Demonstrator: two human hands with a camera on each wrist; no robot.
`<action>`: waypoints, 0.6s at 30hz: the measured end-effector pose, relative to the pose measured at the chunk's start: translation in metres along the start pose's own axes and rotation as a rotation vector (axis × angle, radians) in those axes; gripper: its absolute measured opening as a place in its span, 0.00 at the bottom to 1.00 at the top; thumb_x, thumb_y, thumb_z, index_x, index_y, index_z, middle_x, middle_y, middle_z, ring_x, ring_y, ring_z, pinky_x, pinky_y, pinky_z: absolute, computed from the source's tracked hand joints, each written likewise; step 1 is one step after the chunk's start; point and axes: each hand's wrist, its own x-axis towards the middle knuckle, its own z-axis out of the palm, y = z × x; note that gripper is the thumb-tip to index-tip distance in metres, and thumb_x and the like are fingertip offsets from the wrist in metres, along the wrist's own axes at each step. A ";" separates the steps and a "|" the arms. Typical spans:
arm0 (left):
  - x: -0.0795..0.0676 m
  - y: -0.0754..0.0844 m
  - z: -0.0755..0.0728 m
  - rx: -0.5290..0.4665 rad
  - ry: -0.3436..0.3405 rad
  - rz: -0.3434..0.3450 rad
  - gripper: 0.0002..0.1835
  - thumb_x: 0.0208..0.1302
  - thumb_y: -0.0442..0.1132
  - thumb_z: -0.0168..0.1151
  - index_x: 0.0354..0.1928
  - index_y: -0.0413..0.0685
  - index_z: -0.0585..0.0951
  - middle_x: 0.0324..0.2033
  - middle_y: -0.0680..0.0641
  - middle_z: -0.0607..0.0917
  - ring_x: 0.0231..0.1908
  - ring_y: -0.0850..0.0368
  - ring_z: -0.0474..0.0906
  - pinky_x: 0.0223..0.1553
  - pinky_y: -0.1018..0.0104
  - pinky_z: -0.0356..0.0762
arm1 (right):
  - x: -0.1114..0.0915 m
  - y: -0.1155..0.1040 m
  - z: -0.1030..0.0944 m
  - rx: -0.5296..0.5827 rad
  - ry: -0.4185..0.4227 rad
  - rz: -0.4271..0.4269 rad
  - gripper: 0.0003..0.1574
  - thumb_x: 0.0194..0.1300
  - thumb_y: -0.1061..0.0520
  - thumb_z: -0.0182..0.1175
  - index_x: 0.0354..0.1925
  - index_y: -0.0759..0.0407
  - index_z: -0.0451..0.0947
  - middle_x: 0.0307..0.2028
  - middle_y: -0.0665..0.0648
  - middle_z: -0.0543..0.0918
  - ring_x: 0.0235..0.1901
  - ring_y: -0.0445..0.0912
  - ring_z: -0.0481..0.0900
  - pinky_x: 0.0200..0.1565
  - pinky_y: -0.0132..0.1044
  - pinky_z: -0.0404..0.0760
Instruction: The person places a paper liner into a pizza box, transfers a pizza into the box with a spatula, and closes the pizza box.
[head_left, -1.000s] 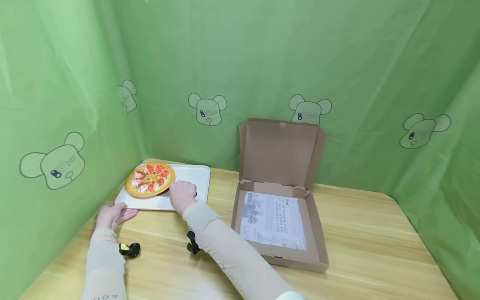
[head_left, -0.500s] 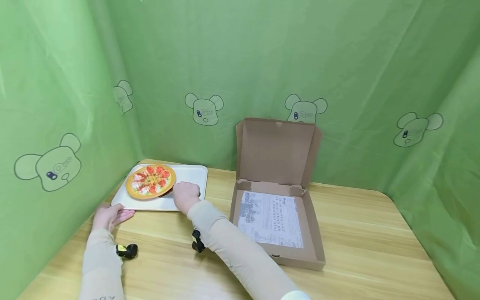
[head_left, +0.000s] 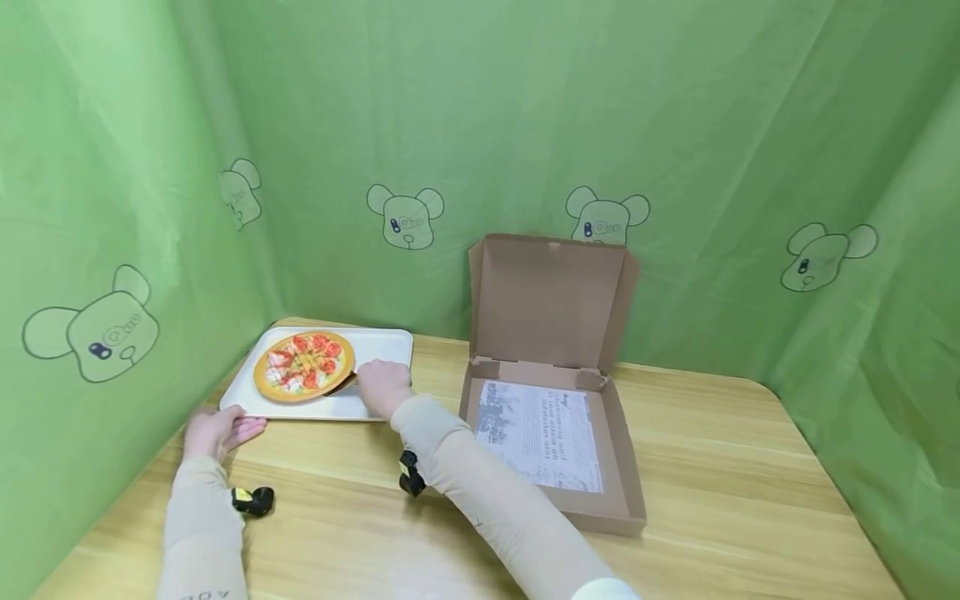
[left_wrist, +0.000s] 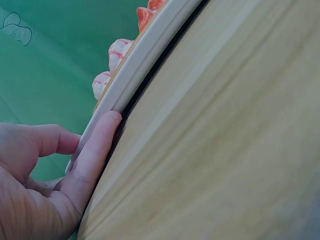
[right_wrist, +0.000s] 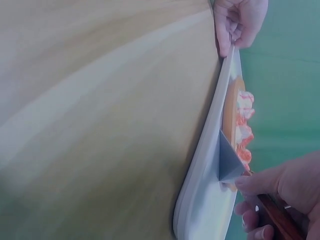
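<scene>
On a white tray [head_left: 386,350] at the back left of the table lies a round pizza [head_left: 303,365] with red and white toppings. My left hand [head_left: 212,431] pinches the tray's near-left corner, thumb and fingers on either side of its rim in the left wrist view. A pizza server [right_wrist: 230,162] with a triangular metal blade and a dark reddish handle is gripped in my right hand [head_left: 384,387]. The blade meets the pizza's near-right edge, and its tip is hidden there. In the right wrist view the blade tilts up from the tray.
An open cardboard pizza box [head_left: 628,467] stands right of the tray, its lid [head_left: 551,304] raised at the back. Printed paper [head_left: 536,433] lines its bottom. Green curtain [head_left: 495,125] encloses the back and sides of the wooden table [head_left: 720,467].
My right hand has drawn to the right, baring more of the server's blade. The pizza has slid slightly right on the tray. My left hand keeps its hold, and the head view has shifted a little.
</scene>
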 end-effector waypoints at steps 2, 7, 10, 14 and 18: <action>0.000 0.000 0.000 -0.001 0.012 -0.006 0.08 0.64 0.24 0.43 0.42 0.36 0.58 0.18 0.46 0.83 0.23 0.59 0.86 0.42 0.67 0.88 | 0.000 0.004 -0.001 0.000 -0.001 -0.012 0.17 0.75 0.49 0.48 0.39 0.49 0.84 0.36 0.49 0.87 0.32 0.42 0.84 0.24 0.36 0.84; 0.000 0.001 -0.001 -0.032 -0.005 -0.017 0.11 0.64 0.24 0.44 0.44 0.37 0.56 0.19 0.46 0.83 0.24 0.58 0.86 0.43 0.66 0.88 | 0.000 0.016 -0.002 0.024 -0.016 -0.023 0.14 0.73 0.54 0.49 0.37 0.49 0.83 0.37 0.50 0.86 0.32 0.42 0.82 0.23 0.36 0.83; 0.001 0.002 -0.003 -0.028 -0.023 -0.025 0.13 0.66 0.25 0.45 0.46 0.37 0.54 0.19 0.47 0.83 0.25 0.58 0.86 0.43 0.67 0.88 | 0.000 0.022 -0.002 0.044 -0.034 -0.023 0.12 0.71 0.54 0.51 0.36 0.50 0.82 0.38 0.50 0.85 0.32 0.42 0.80 0.24 0.37 0.82; 0.001 0.002 -0.004 -0.023 -0.039 -0.040 0.17 0.68 0.26 0.45 0.52 0.34 0.51 0.20 0.46 0.84 0.25 0.58 0.87 0.43 0.67 0.88 | 0.000 0.028 -0.001 0.053 -0.046 -0.029 0.10 0.71 0.54 0.53 0.35 0.50 0.81 0.36 0.50 0.85 0.30 0.42 0.78 0.22 0.37 0.80; 0.000 0.001 -0.005 -0.025 -0.046 -0.046 0.17 0.69 0.26 0.45 0.52 0.33 0.51 0.20 0.46 0.84 0.25 0.57 0.87 0.44 0.66 0.88 | -0.001 0.031 -0.001 0.054 -0.046 -0.031 0.11 0.71 0.53 0.53 0.34 0.50 0.81 0.33 0.50 0.84 0.27 0.41 0.75 0.20 0.36 0.78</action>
